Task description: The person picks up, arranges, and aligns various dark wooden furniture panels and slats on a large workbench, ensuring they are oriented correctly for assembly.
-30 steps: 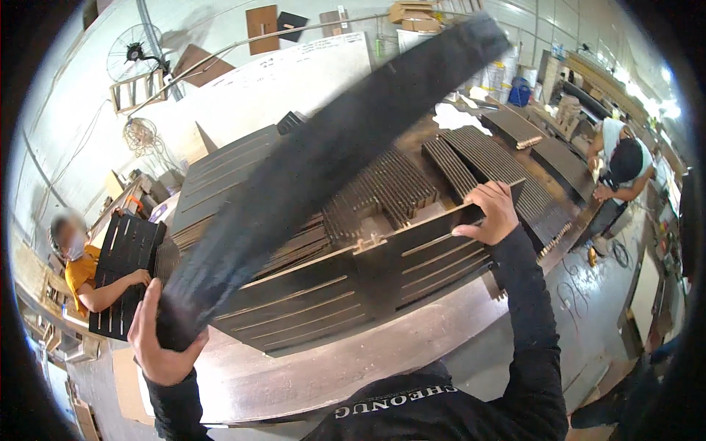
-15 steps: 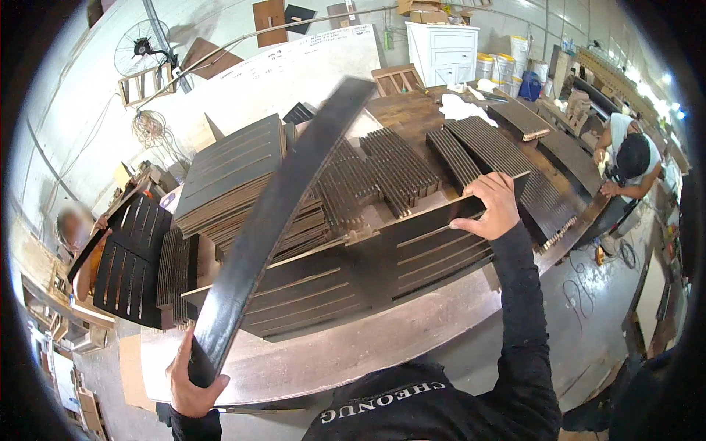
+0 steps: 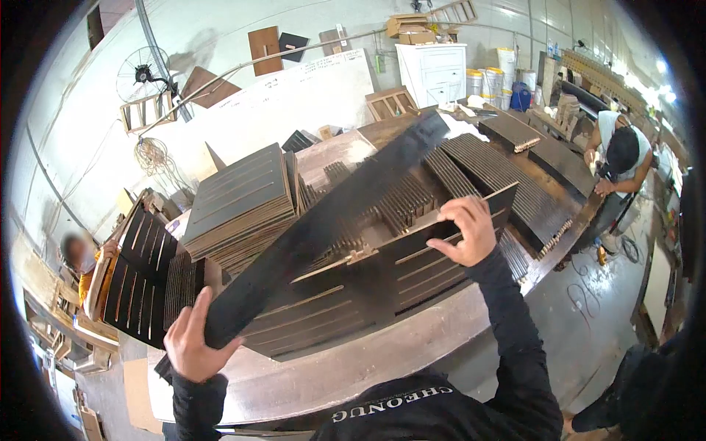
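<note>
1. Head view, hands: the left hand (image 3: 193, 345) is clamped on the near end of a long dark plank (image 3: 323, 231), fingers wrapped over its edge. The right hand (image 3: 465, 229) is closed over the top edge of an upright slotted dark panel (image 3: 412, 257), steadying it. The two hands are well apart.

2. Head view, the plank: it runs diagonally from the left hand up over the slotted panel, its far end above the far part of the workbench (image 3: 353, 367).

3. Head view, what changed: half a second ago the plank stood steeper, with its far end higher. Now it lies lower and flatter across the slotted panel, so it is being lowered; the right hand's grip has not shifted.

4. Head view, surroundings: left of the slotted panel sits a stack of grooved boards (image 3: 239, 202); beyond it, rows of dark slats (image 3: 478, 158). At the right end of the workbench a co-worker (image 3: 621, 158) bends over it.
</note>
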{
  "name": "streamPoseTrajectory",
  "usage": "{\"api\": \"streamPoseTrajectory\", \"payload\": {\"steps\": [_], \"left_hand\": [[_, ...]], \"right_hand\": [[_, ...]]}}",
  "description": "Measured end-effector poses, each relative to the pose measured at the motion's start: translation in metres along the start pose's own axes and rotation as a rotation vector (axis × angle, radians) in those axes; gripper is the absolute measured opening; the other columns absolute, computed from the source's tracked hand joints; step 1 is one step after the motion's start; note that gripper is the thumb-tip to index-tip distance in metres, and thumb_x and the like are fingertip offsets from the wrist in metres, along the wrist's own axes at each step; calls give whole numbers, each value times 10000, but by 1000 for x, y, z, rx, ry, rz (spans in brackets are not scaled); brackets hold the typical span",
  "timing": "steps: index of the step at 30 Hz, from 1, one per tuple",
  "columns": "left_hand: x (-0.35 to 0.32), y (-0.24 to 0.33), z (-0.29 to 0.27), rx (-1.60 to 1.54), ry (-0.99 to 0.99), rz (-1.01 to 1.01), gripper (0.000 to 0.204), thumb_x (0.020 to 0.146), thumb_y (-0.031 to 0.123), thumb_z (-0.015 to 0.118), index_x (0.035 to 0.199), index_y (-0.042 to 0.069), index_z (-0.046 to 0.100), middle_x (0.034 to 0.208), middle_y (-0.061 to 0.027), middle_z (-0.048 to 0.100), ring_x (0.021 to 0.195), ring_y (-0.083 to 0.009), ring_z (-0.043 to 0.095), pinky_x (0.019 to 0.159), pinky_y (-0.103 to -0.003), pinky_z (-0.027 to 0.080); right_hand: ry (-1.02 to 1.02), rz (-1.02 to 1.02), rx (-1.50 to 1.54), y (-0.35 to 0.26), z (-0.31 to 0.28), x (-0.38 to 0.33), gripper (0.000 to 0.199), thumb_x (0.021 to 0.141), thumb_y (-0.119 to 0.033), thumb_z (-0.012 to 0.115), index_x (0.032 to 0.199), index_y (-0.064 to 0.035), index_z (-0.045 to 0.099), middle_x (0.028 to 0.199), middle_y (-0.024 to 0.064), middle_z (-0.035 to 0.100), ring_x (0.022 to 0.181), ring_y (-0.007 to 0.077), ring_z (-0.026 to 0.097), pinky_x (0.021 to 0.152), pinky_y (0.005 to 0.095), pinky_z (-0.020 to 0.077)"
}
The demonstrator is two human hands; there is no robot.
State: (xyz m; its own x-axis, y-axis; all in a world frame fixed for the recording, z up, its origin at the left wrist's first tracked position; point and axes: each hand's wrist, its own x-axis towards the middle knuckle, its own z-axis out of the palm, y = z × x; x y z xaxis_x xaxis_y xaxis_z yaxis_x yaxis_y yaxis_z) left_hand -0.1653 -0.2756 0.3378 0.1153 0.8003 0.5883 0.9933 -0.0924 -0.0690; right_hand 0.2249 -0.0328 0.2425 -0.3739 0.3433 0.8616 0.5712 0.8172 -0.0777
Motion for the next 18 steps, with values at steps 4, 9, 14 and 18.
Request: {"api": "streamPoseTrajectory", "payload": {"steps": [4,9,14,18], "left_hand": [[29,8,13,-6,-85,38,840,452,252,865,1212,82,550,787,-103,519,654,-266,576,607,-349,501],[52,5,21,-45,-106,81,835,448,282,870,1200,89,563,850,-111,515,704,-271,591,653,-355,516],[58,-2,27,-100,-206,66,819,439,281,867,1180,85,578,856,-116,520,726,-288,593,673,-362,515],[63,-5,32,-138,-254,96,797,453,277,863,1173,84,581,864,-123,520,751,-291,591,693,-366,512]], "right_hand": [[58,11,-12,-5,9,-5,386,660,-318,782,905,-113,565,943,61,578,916,249,553,963,442,344],[76,29,20,-3,10,-10,370,714,-351,754,965,-142,579,984,37,574,983,211,552,1038,450,290],[79,58,51,-6,11,-11,365,700,-324,764,954,-146,573,972,26,572,977,205,553,1044,452,281],[88,63,49,-6,9,-12,366,686,-305,774,944,-146,569,961,21,574,973,205,555,1048,450,274]]}}
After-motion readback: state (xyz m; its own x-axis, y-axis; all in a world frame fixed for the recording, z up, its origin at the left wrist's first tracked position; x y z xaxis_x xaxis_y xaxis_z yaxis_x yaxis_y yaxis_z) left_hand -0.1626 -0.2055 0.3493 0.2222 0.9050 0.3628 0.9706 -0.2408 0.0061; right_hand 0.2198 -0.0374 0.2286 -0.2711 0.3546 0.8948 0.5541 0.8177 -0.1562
